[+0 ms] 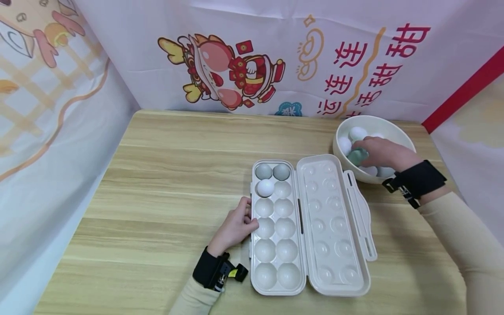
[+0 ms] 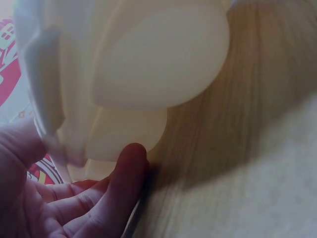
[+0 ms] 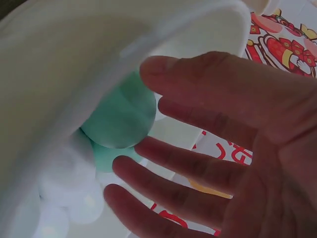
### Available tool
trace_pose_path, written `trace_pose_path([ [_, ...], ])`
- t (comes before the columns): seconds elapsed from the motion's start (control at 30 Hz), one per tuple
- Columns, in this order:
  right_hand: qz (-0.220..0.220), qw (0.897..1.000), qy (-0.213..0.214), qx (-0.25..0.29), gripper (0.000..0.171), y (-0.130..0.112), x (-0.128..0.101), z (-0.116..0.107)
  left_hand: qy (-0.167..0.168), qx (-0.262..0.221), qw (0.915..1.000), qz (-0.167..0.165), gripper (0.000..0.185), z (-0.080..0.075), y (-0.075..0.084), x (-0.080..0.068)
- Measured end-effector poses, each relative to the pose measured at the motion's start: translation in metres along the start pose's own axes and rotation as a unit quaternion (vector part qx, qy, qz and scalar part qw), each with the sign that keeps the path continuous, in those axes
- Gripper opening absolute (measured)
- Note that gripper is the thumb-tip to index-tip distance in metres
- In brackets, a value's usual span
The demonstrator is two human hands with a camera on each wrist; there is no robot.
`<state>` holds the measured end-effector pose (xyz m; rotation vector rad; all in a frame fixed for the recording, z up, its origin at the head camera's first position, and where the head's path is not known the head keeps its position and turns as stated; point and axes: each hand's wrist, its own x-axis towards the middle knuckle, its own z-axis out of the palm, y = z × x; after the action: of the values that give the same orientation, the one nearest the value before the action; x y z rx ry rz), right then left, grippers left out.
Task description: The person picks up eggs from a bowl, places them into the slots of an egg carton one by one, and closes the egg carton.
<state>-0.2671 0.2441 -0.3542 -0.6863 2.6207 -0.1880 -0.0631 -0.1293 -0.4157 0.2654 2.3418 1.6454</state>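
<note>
An egg carton [image 1: 284, 227] of pale plastic lies unfolded, with its dimpled lid [image 1: 330, 236] to the right. Two grey-green eggs [image 1: 264, 171] fill its far row, and a white egg [image 1: 265, 187] sits in the left cup just nearer. My left hand [image 1: 236, 225] holds the carton's left edge, thumb at the rim and fingers [image 2: 130, 173] against the cups' underside. Inside a cream bowl [image 1: 397, 127] at the far right, my right hand [image 1: 382, 152] pinches a green egg [image 3: 121, 114] between thumb and fingertips. The hand partly hides the bowl's other eggs.
Several white eggs [image 1: 358, 133] and green ones lie in the bowl. A latch flap [image 1: 360, 214] runs along the lid's right side. Printed cloth [image 1: 244, 57] hangs behind and beside the wooden table [image 1: 165, 183].
</note>
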Motion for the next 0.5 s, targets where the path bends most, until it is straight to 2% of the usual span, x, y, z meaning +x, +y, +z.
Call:
trace_pose_path([
  [0.17, -0.006, 1.0, -0.005, 0.0, 0.041, 0.005, 0.003, 0.004, 0.001, 0.001, 1.0, 0.003, 0.033, 0.001, -0.001, 0.001],
  [0.4, -0.006, 1.0, 0.007, -0.003, 0.041, 0.006, 0.007, 0.008, 0.007, 0.007, 0.9999, 0.008, 0.035, 0.009, -0.046, 0.013],
  [0.5, -0.015, 1.0, 0.017, -0.006, 0.04, 0.006, 0.008, 0.009, 0.007, 0.005, 0.9999, 0.008, 0.035, 0.009, -0.045, 0.013],
])
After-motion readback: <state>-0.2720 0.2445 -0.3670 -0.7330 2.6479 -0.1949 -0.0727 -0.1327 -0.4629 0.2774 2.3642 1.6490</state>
